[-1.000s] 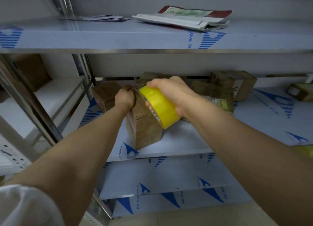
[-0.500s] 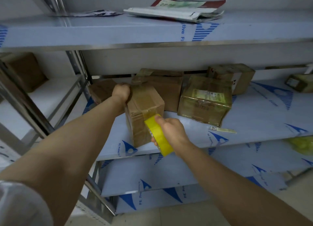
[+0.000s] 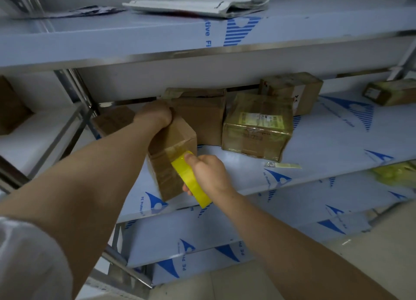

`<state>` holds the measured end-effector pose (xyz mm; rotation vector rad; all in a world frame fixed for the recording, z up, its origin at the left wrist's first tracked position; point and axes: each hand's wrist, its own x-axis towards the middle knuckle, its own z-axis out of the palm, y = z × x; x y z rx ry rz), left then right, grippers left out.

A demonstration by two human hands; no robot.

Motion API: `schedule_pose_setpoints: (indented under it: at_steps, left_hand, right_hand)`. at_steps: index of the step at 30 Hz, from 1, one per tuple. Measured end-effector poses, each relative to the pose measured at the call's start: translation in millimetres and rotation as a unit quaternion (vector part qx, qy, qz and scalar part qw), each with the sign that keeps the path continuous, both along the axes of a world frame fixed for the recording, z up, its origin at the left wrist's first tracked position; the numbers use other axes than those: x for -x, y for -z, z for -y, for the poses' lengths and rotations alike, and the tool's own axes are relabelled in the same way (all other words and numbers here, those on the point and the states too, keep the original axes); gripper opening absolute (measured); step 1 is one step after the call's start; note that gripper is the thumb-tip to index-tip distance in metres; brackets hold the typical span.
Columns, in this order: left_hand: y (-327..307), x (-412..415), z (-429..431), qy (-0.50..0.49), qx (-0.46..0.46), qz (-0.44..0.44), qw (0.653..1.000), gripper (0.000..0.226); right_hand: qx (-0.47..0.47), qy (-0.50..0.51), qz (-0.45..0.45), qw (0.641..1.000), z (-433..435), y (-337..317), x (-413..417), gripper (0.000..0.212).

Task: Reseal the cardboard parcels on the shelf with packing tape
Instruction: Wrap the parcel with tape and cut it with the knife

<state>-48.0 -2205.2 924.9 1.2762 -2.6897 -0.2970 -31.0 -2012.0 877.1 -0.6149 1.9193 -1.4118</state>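
Note:
A small cardboard parcel (image 3: 174,142) stands near the front edge of the middle shelf (image 3: 315,164). My left hand (image 3: 155,116) grips its top rear corner. My right hand (image 3: 209,176) holds a yellow roll of packing tape (image 3: 190,179) against the parcel's lower front face, thumb on the roll. A strip of glossy tape runs over the parcel's top and down its front. Behind stand a larger brown box (image 3: 202,117) and a heavily taped box with a label (image 3: 256,128).
More parcels sit at the back right (image 3: 292,90), far right (image 3: 391,91) and behind my left arm (image 3: 112,122). A tape scrap (image 3: 282,165) lies on the shelf. Mailer bags (image 3: 202,4) rest on the upper shelf. Steel uprights (image 3: 76,88) stand at left.
My right hand carried the tape roll from the parcel's top down over its front face, laying tape. My left hand stayed on the top corner. The view shifted slightly.

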Motion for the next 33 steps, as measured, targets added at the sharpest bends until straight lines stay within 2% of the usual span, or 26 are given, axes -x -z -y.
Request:
schedule_pose_setpoints:
  at_steps: [6,10,11,13,16,18,20,22,25,28,30,31,33]
  left_hand:
    - [3,1,11,-0.019,0.047,-0.011,0.999,0.044]
    - [4,-2,-8,-0.016,0.159,0.034,0.987,0.056]
    - [0,-5,-16,-0.008,0.157,0.058,0.986,0.058]
    - [-1,-11,-32,0.008,0.082,0.094,0.992,0.073]
    - [9,-24,-48,0.005,-0.009,0.069,0.998,0.102]
    - [9,-29,-51,0.029,0.003,0.052,0.998,0.105]
    - [7,-34,-52,0.066,0.013,0.079,0.995,0.107]
    - [6,-40,-48,0.101,-0.021,0.121,0.987,0.109]
    - [2,-52,-33,0.138,-0.028,0.137,0.981,0.099]
    - [-4,-61,-16,0.099,-0.011,0.087,0.991,0.071]
    - [4,-65,-8,0.039,-0.045,0.044,0.997,0.064]
    - [9,-67,-6,0.017,-0.077,-0.001,0.997,0.064]
    - [15,-70,1,-0.003,-0.139,-0.143,0.980,0.054]
  right_hand:
    - [-0.002,0.007,-0.010,1.000,3,-3,-1,0.036]
    - [-0.023,0.015,-0.018,0.999,2,-6,-1,0.037]
    - [-0.021,0.020,-0.011,1.000,2,-7,-1,0.036]
    - [-0.010,0.027,0.001,1.000,5,-9,-2,0.035]
    - [-0.004,0.027,0.011,1.000,8,-12,-7,0.031]
    - [-0.011,0.027,0.008,1.000,9,-12,-8,0.033]
    - [-0.015,0.032,0.009,0.999,9,-10,-7,0.036]
    - [-0.018,0.030,0.008,0.999,8,-11,-8,0.036]
    - [-0.013,0.034,0.018,0.999,5,-13,-8,0.037]
    - [-0.036,0.041,-0.020,0.998,0,-21,-5,0.039]
    - [-0.033,0.038,-0.030,0.998,-2,-23,-5,0.036]
    - [-0.029,0.034,-0.028,0.999,-3,-23,-6,0.034]
    - [-0.032,0.030,-0.019,0.999,-5,-23,-7,0.033]
